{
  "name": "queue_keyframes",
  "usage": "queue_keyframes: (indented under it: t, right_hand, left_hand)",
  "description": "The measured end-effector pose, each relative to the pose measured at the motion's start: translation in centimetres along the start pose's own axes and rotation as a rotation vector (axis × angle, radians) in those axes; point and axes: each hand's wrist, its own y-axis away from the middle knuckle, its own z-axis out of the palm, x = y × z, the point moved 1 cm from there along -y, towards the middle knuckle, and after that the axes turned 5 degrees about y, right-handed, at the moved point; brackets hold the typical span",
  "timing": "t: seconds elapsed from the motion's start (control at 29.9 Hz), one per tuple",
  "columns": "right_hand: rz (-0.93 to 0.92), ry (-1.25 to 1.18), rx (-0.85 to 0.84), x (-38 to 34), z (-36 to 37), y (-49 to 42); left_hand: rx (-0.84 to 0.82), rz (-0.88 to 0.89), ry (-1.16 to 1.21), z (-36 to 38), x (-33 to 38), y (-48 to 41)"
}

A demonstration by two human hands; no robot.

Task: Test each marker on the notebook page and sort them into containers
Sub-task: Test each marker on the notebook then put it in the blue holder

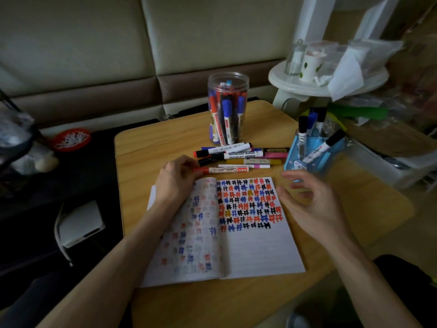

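Head view: the left hand (pixel 175 179) pinches a red marker (pixel 224 170) lying on the worktop (pixel 146 147) just beyond the open notebook (pixel 255 247). The right hand (pixel 312 207), blurred, hovers near a blue holder (pixel 295 159), fingers spread, apparently empty.

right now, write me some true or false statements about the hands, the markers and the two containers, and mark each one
1. The right hand holds a marker. False: it hovers open, holding nothing.
2. The left hand pinches the red-capped white marker lying beyond the open lined notebook. True.
3. The clear plastic jar is empty. False: it is packed with markers.
4. Coloured hash marks cover the upper part of the notebook's right page. True.
5. The blue plastic pen holder lies tipped over. False: it stands upright with markers in it.
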Motion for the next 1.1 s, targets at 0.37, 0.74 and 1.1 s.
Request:
queue_keyframes:
  t: [0.37, 0.74, 1.1]
  right_hand:
    - [0.112, -0.388, -0.128, -3.1, 1.1, 1.3]
    - [0.246, -0.758, -0.041, -6.1, 2.5, 4.7]
    - [0.142, -0.642, -0.094, -5.4, 1.7, 4.4]
  left_hand:
    - [-0.026, 0.174, 0.321, -2.3, 4.6, 5.0]
    - [-0.265, 0.320, 0.289, -0.9, 7.1, 10.2]
    - [-0.368, 0.261, 0.330, 0.1, 7.4, 10.0]
